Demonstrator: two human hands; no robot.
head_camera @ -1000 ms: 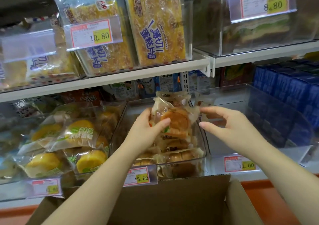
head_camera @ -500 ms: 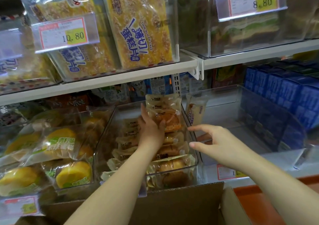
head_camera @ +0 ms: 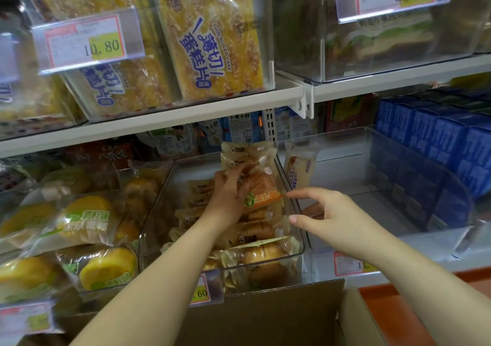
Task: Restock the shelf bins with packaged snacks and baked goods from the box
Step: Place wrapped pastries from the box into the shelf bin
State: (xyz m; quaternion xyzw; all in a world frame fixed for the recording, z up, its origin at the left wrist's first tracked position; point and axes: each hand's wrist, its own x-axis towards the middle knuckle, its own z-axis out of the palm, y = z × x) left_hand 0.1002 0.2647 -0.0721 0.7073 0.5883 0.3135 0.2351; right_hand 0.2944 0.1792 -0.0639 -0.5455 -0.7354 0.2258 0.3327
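A clear-wrapped bread pack (head_camera: 261, 186) with an orange label stands upright inside the clear bin (head_camera: 297, 207).

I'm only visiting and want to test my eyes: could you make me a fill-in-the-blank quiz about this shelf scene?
1. The bread packet is gripped by the person's ____ hand.
2. The right hand, open, holds ____.
3. The price tag by the sliced cake packs reads ____.
4. The cartons on the right are ____ in colour.
Missing words: left; nothing; 10.80; blue.
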